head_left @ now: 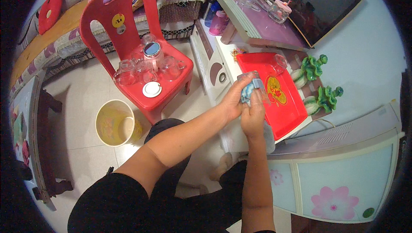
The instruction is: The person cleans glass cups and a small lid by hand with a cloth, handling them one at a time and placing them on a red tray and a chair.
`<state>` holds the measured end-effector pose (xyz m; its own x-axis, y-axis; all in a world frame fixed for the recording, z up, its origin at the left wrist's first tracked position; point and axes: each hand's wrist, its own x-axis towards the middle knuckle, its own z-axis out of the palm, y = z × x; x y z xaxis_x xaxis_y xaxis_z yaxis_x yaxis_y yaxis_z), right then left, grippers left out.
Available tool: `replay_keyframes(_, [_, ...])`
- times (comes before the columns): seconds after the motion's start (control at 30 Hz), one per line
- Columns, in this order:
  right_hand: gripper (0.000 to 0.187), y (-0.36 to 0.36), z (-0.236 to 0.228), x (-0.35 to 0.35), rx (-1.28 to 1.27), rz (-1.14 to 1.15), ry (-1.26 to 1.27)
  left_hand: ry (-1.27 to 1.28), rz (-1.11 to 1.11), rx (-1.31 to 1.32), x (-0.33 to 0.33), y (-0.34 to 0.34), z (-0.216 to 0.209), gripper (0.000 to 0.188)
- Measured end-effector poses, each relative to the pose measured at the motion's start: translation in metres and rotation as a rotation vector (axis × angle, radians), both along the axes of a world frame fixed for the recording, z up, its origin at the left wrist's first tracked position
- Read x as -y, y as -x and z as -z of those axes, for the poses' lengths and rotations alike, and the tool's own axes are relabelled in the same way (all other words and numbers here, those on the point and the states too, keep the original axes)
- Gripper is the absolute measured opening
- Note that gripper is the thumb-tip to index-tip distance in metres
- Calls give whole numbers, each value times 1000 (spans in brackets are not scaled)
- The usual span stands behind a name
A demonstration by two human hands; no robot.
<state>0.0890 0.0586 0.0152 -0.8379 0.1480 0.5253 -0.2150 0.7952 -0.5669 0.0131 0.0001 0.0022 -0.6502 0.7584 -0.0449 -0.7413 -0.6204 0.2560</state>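
Note:
Near the front edge of a red tray [291, 115], both of my hands are closed together around a clear glass cup [256, 77] and a blue-and-white cloth [247, 92]. My left hand [234, 97] wraps the cup from the left, its fingers reaching over the far side. Just below it, my right hand [253, 115] grips the cloth against the cup; its fingertips are partly hidden. Another clear glass cup [280, 62] lies in the tray's far corner.
At left, a red plastic chair [141, 100] bears several glass cups [171, 69], a pink-and-white jar [153, 54] and a white lid [152, 89]. A cream bin [101, 125] stands on the floor. Green cabbage ornaments [328, 100] flank the tray, below a purple shelf [274, 31].

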Motion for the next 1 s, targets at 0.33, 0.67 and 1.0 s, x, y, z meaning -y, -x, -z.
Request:
replay_keyframes(0.33, [38,-1,-13,3,27,-22,66,-87,-70,208,0,14,14,29])
replay_keyframes(0.67, [24,-12,-33,-23,-195,-3,933,-42,-116,266,13,30,10,60])
replay_keyframes(1.0, [18,-25,-11,-90,-357,-173,1956,-65,-142,250,16,42,15,69])
